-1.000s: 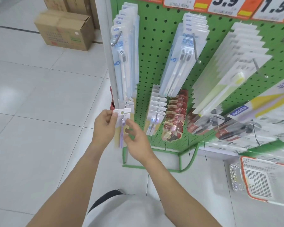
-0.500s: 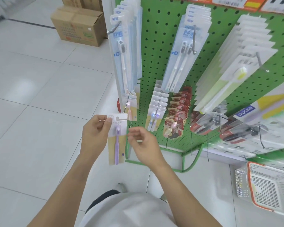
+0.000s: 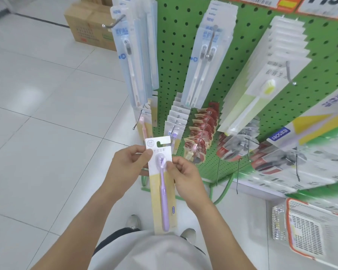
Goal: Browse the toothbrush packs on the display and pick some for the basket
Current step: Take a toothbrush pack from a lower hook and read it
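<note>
Purple brush pack (image 3: 163, 184) is hanging free of the display between your hands, your left hand (image 3: 125, 168) pinching its top corner and your right hand (image 3: 183, 175) pinching its edge, so carrying it across to the basket (image 3: 310, 228) by such thin grips is risking a drop.
</note>
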Available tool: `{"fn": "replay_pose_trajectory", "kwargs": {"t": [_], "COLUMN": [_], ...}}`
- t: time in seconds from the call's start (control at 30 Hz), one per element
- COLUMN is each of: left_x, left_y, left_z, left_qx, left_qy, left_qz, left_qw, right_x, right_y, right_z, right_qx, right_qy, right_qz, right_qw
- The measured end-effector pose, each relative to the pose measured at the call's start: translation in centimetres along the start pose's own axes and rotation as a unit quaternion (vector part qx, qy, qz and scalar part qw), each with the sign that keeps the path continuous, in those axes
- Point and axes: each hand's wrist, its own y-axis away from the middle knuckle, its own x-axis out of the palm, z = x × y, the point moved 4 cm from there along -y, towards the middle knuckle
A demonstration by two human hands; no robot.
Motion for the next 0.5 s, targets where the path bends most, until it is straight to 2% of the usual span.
{"fn": "replay_pose_trajectory", "kwargs": {"t": [0.1,0.33,0.5], "left_x": [0.9,1.7,2.1], "left_y": [0.8,1.1,1.5], "left_z": [0.0,0.3,-0.3], "left_qx": [0.006,-0.002,0.014], "left_qy": [-0.028,-0.015,-0.005], "left_qz": [0.027,-0.013,0.026], "left_qw": [0.999,1.000,1.000], "right_x": [-1.0,-2.5,-2.6], "right_y": [0.5,1.2,1.2], "right_z": [0.1,1.6,1.9], "right_qx": [-0.001,-0.008,-0.025], "right_qy": [-0.003,-0.004,-0.016], "right_qz": [0.009,0.077,0.047], "right_qw": [1.000,0.997,0.998]}}
